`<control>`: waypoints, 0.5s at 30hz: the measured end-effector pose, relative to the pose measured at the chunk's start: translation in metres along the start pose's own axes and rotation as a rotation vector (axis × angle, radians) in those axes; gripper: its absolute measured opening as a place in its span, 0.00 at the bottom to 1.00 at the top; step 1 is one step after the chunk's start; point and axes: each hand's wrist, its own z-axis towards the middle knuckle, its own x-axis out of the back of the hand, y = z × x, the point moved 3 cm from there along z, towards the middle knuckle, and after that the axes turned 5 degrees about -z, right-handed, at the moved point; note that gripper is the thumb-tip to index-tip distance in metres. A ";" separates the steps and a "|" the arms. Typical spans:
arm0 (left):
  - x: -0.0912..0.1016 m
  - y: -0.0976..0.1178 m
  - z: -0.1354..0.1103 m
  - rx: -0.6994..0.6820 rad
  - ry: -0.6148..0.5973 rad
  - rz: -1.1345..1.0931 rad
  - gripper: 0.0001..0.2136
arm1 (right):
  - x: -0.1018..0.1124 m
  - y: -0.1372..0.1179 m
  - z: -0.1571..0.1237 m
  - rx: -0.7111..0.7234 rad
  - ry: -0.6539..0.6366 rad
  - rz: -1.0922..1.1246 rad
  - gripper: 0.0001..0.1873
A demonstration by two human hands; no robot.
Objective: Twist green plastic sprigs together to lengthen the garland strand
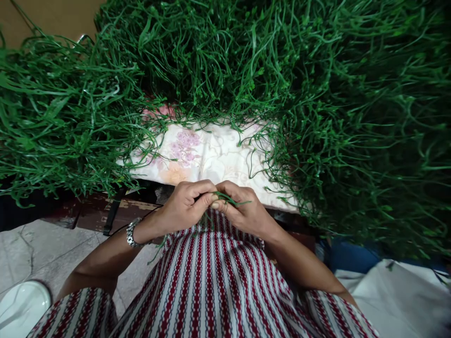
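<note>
Close to the front of my body, my left hand and my right hand meet, thumbs and fingers pinched together. Between them is a small bunch of thin green stems. Its tips stick out over the right fingers, and other strands hang below the left hand. Just beyond my hands lies a white floral cloth, with a few loose stems along its edges. A big heap of long green stems surrounds the cloth at the back and on both sides.
A wooden edge shows under the heap at the left. On the tiled floor at lower left sits a round white lid or container. White sheeting and something blue lie at lower right.
</note>
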 end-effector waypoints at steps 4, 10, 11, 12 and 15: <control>0.003 0.009 -0.008 -0.196 -0.257 0.269 0.10 | -0.003 -0.003 -0.009 0.189 -0.127 -0.274 0.08; 0.001 0.025 -0.021 -0.297 -0.716 0.150 0.10 | -0.007 -0.010 -0.021 0.557 -0.561 -0.166 0.09; 0.000 0.028 -0.021 -0.290 -0.749 0.097 0.11 | -0.008 -0.012 -0.021 0.575 -0.593 -0.091 0.09; -0.001 0.029 -0.021 -0.280 -0.776 0.047 0.11 | -0.009 -0.014 -0.021 0.582 -0.617 -0.011 0.10; -0.002 0.031 -0.019 -0.241 -0.808 -0.068 0.11 | -0.015 -0.018 -0.020 0.543 -0.651 0.202 0.12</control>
